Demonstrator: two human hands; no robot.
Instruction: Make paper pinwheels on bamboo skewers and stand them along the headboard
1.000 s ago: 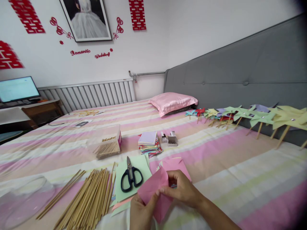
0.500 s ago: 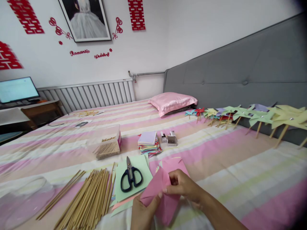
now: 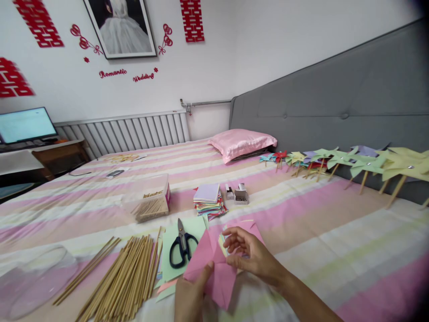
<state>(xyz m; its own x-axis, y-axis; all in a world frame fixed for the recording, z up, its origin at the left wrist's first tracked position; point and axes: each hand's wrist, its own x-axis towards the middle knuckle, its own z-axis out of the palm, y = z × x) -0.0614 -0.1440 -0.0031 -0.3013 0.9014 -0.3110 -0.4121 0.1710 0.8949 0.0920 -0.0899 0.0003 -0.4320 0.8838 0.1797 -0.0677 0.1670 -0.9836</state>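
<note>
**Striped bed (image 3: pixel 295 223) by a white wall (image 3: pixel 211 53), pink paper (image 3: pixel 209 268) in the left hand (image 3: pixel 191 293)**

The paper is at the near edge of the bed, right of the scissors (image 3: pixel 182 246), creased and tilted, with its corners spread. The left hand grips its near left part, thumb pressed on top. The right hand (image 3: pixel 250 252) is beside the paper's right edge, loosely open, fingers curled and thumb apart from them; I can't tell whether the thumb touches the paper.

Just behind that hand lies another pink sheet (image 3: pixel 254 229), partly hidden. The scissors rest on a green sheet (image 3: pixel 196 227), blades pointing to the far side, one handle next to the held paper's left edge.

Farther left a thick bundle of wooden sticks (image 3: pixel 124 277) fans toward the near edge, a few thinner sticks (image 3: pixel 87 269) beside it and a clear plastic lid (image 3: pixel 36 277) at far left. Beyond the scissors are a clear box (image 3: pixel 150 210) of short sticks, a stack of coloured paper squares (image 3: pixel 208 199) and two little cartons (image 3: pixel 237 196), close together.

To the right, paper pinwheels (image 3: pixel 342 160) on sticks line the grey headboard (image 3: pixel 318 103). A shiny pink pillow (image 3: pixel 241 143) sits at the far end. Past the bed I see a radiator (image 3: pixel 134 132), a lit screen (image 3: pixel 25 125) on the left, and a framed picture (image 3: pixel 122 33) with red cut-outs (image 3: pixel 38 22) around it.
</note>
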